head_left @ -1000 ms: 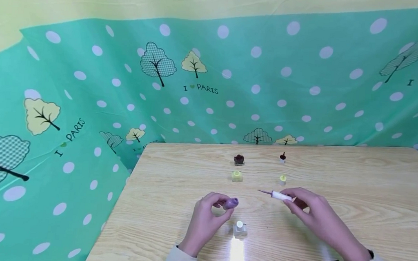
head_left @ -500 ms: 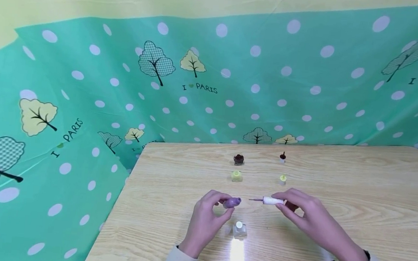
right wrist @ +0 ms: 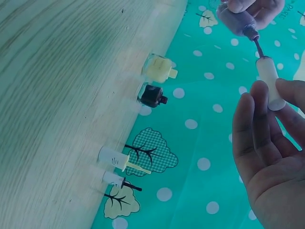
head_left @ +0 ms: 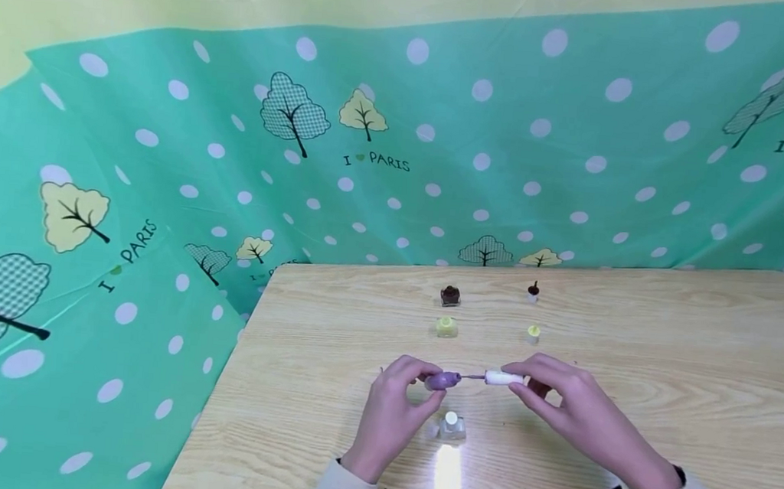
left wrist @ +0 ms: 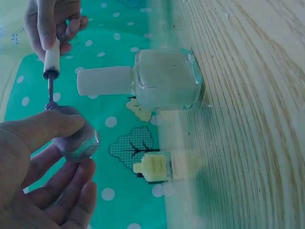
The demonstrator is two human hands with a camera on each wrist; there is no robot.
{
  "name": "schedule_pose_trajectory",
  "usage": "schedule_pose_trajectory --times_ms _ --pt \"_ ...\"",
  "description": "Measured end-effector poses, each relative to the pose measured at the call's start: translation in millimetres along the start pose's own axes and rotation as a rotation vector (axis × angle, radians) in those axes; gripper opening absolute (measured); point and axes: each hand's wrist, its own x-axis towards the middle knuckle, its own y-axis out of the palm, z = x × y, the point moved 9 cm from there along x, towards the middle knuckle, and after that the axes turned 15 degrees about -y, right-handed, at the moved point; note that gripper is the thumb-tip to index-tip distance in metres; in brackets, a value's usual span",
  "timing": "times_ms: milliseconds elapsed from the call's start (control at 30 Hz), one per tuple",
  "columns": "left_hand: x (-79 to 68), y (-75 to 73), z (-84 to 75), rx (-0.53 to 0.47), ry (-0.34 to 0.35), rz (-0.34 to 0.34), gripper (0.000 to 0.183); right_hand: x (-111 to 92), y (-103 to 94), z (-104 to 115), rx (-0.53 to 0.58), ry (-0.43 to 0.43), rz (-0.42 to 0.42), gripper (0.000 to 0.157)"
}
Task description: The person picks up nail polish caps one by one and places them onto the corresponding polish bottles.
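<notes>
My left hand (head_left: 389, 413) holds a purple nail polish bottle (head_left: 443, 380) tilted on its side between thumb and fingers, its open neck facing right. Between thumb and fingertips, my right hand (head_left: 569, 400) pinches a white nail polish cap (head_left: 502, 378) whose brush (head_left: 473, 377) points left. The brush tip is right at the bottle's mouth; both wrist views show the stem lined up with the neck. Below the hands, a clear nail polish bottle (head_left: 451, 426) with its white cap (left wrist: 105, 81) on stands upright on the table.
Farther back on the table stand an uncapped yellow bottle (head_left: 446, 327) and an uncapped dark bottle (head_left: 450, 296). To their right, a yellow-brushed cap (head_left: 533, 333) and a dark-brushed cap (head_left: 533, 292) stand brush up. A green patterned cloth (head_left: 368, 196) hangs behind the table.
My right hand has moved left with the cap, bringing the brush from well apart to the mouth of the purple bottle. The left hand has shifted slightly right, still holding the bottle.
</notes>
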Motion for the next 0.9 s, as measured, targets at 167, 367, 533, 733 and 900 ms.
schedule_pose_trajectory --times_ms 167,367,533,733,900 --pt "0.0 0.6 -0.5 0.0 -0.006 0.009 0.026 2 3.0 1 0.007 -0.012 0.014 0.024" --pt "-0.4 1.5 -2.5 -0.002 -0.006 0.019 0.025 3 7.0 1 0.026 -0.019 0.031 0.024" --pt "-0.3 2.5 -4.7 0.011 -0.01 0.024 0.026 5 7.9 3 0.024 -0.041 0.023 0.026" --pt "-0.5 3.7 -6.8 0.019 -0.01 0.029 0.026 7 9.7 4 0.032 -0.049 0.025 0.024" --pt "-0.9 4.1 -9.2 0.024 0.002 0.022 0.026 8 10.6 4 0.026 -0.045 0.027 0.025"
